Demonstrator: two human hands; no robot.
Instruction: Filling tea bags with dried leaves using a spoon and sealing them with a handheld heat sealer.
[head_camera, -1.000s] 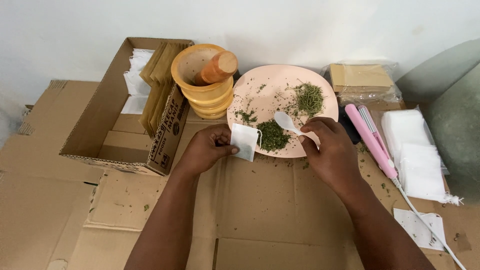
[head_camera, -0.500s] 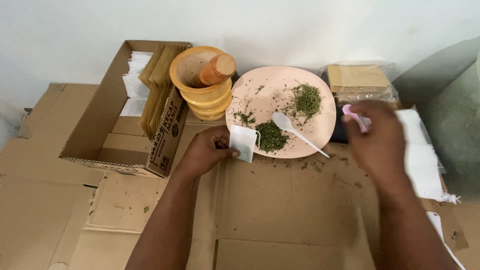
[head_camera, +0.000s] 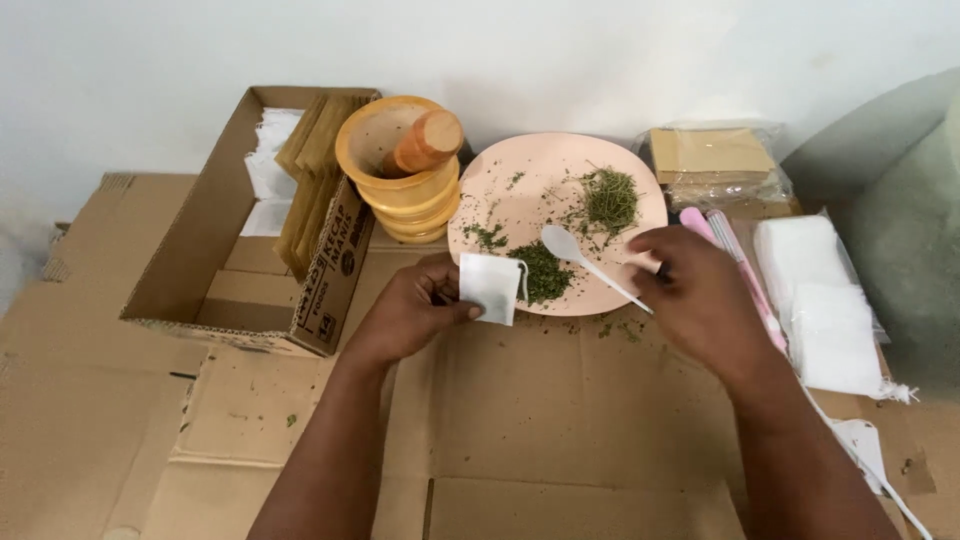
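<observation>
My left hand (head_camera: 405, 310) pinches a small white tea bag (head_camera: 490, 288) at the near rim of a pink plate (head_camera: 500, 170). The plate holds two piles of dried green herbs (head_camera: 545, 272) and a white plastic spoon (head_camera: 560, 242), whose handle runs toward my right hand (head_camera: 700, 295). That hand hovers with curled fingers over the plate's right rim, close to the end of the spoon handle. I cannot see whether it grips anything. Herb crumbs lie on the cardboard (head_camera: 560, 420) below the plate.
A wooden mortar (head_camera: 400, 195) with a pestle (head_camera: 428, 142) stands left of the plate. An open cardboard box (head_camera: 200, 240) holds brown and white packets. At right lie a pink clamp tool (head_camera: 700, 222), stacked white bags in plastic (head_camera: 820, 290) and brown packets (head_camera: 710, 155).
My right hand left the spoon on the plate, went right to the pink tool, and has now come back to the plate's right rim. My left hand kept the tea bag.
</observation>
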